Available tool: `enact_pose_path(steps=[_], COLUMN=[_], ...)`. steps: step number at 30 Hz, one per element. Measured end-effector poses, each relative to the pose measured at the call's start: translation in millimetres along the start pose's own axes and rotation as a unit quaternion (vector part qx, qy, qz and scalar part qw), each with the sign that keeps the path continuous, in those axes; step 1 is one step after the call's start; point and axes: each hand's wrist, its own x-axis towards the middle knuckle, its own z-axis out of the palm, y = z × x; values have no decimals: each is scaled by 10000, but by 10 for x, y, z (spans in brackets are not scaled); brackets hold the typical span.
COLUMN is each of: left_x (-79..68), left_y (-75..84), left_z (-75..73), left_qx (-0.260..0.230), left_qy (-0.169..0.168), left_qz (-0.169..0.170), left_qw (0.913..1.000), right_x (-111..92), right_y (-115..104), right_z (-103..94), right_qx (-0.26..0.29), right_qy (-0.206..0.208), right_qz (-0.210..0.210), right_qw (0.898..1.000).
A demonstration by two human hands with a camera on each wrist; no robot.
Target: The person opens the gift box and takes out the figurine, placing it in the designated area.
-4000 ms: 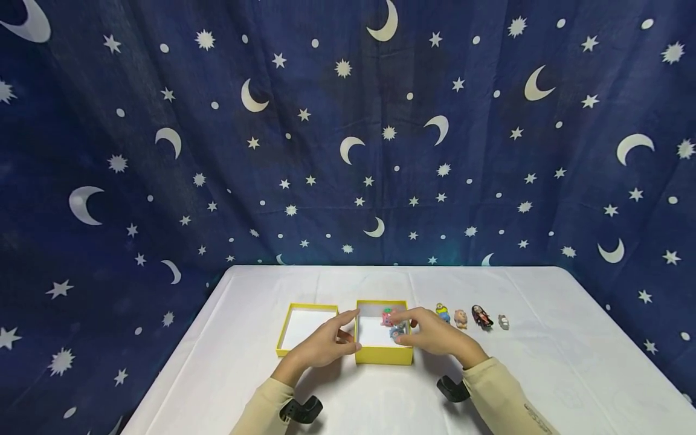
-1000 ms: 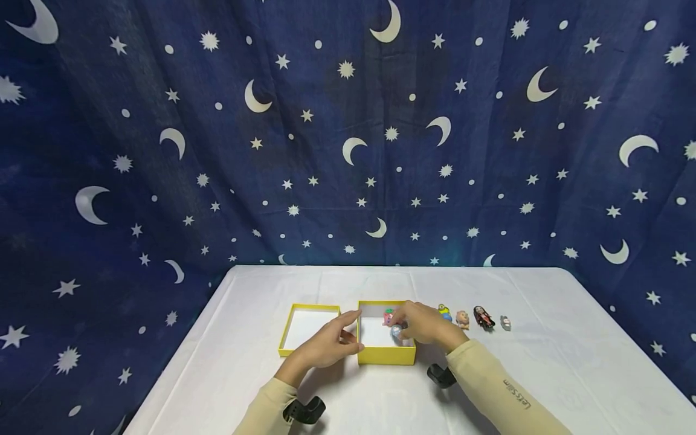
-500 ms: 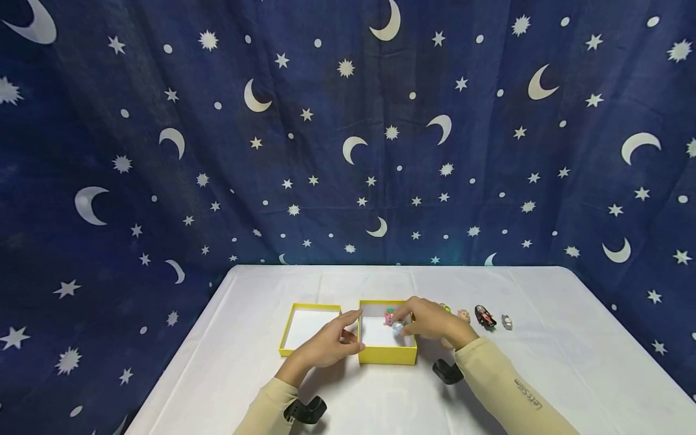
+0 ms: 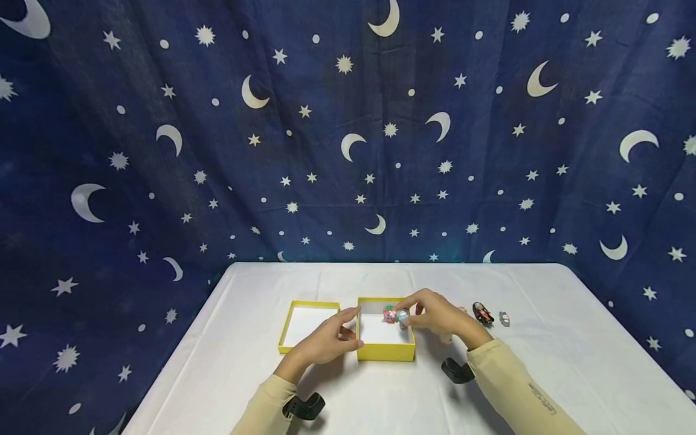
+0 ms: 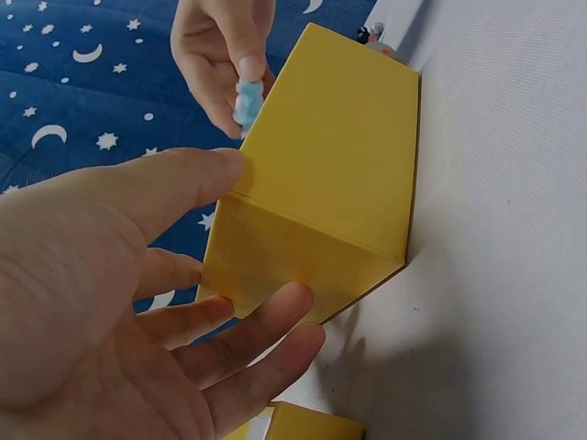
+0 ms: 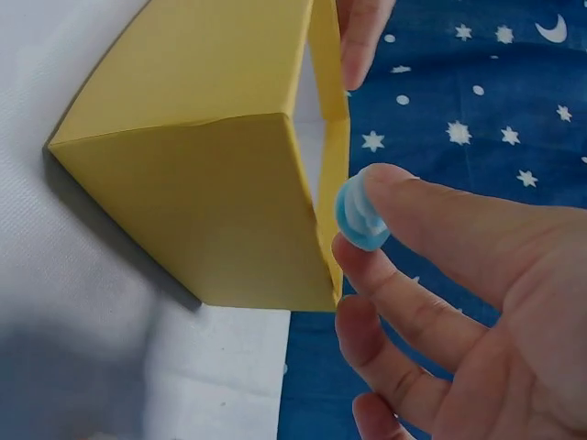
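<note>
The open yellow box with a white inside stands upright on the table. My left hand rests its fingers on the box's left side, thumb near the front corner. My right hand pinches a small light-blue toy figure between thumb and fingers, above the box's right part. In the right wrist view the blue figure appears just outside the box rim. A pink toy figure with a green top is inside the box, near its back right.
The shallow yellow-edged lid lies left of the box. To the right sit a dark doll-like figure and a grey figure; others are mostly hidden behind the right hand. A starry blue curtain hangs behind the table.
The right hand has drawn up and to the right with the blue figure, which was lower inside the box one second ago. The left hand keeps its place against the box.
</note>
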Motion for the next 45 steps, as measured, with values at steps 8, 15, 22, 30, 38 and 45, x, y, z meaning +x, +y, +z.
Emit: enact_pose_path(steps=[8, 15, 22, 30, 38, 45], left_x=[1, -6, 2, 1, 7, -10], left_y=[-1, -22, -28, -34, -21, -4], left_z=[-16, -16, 1, -5, 3, -13], left_qx=[36, 12, -36, -21, -25, 22], left_qy=[-27, -10, -8, 16, -25, -6], left_qz=[-29, -16, -82, 0, 39, 66], left_qw=[10000, 10000, 10000, 10000, 10000, 10000], right_x=[-187, -346, -454, -487, -575, -622], right_y=[48, 69, 97, 138, 237, 335], right_z=[-51, -51, -51, -85, -168, -277], right_qx=[272, 568, 648, 554, 186, -56], right_qy=[307, 377, 483, 699, 973, 1128], right_qz=[-192, 0, 216, 197, 261, 177], right_qw=[9990, 9977, 9965, 9958, 9947, 9934])
